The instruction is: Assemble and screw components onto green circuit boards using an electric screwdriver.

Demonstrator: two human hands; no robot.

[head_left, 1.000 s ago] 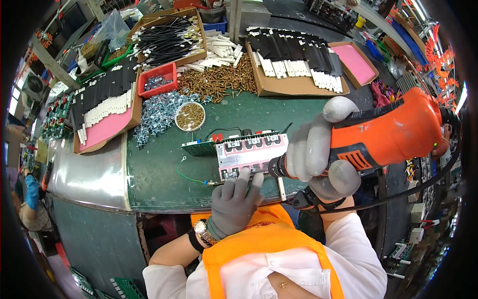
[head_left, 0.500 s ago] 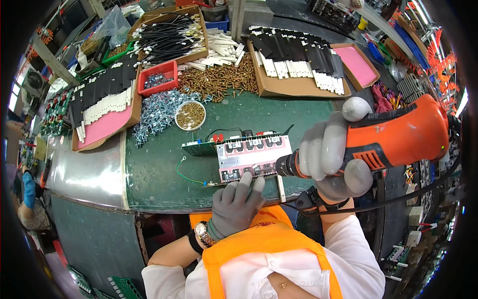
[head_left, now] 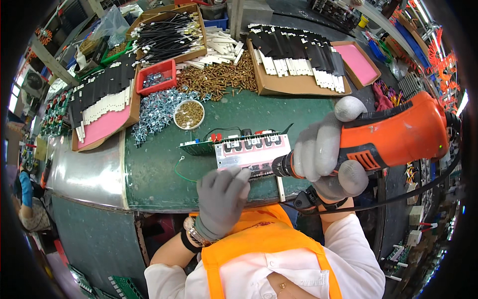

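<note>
My right hand (head_left: 323,154), in a grey glove, grips an orange-and-black power drill (head_left: 393,137). Its black chuck (head_left: 284,165) points left at the near right corner of a silver metal plate (head_left: 234,158). Black parts (head_left: 253,143) sit in rows along the plate, and a green circuit board (head_left: 196,148) stands along its far side. My left hand (head_left: 221,202), gloved too, reaches over the near left edge of the plate. Its fingers are bent but partly apart, with nothing visible in them; the fingertips hide that corner.
Beyond the plate are a white dish of small brass screws (head_left: 189,115), silver screws (head_left: 157,112), brass fasteners (head_left: 219,77) and a red bin (head_left: 157,78). Cardboard trays (head_left: 298,88) hold black-and-white strips. The drill's black cable (head_left: 398,199) loops at right.
My left hand has shifted left and up, its fingers more bent and now over the plate's near left corner. The drill has moved slightly left.
</note>
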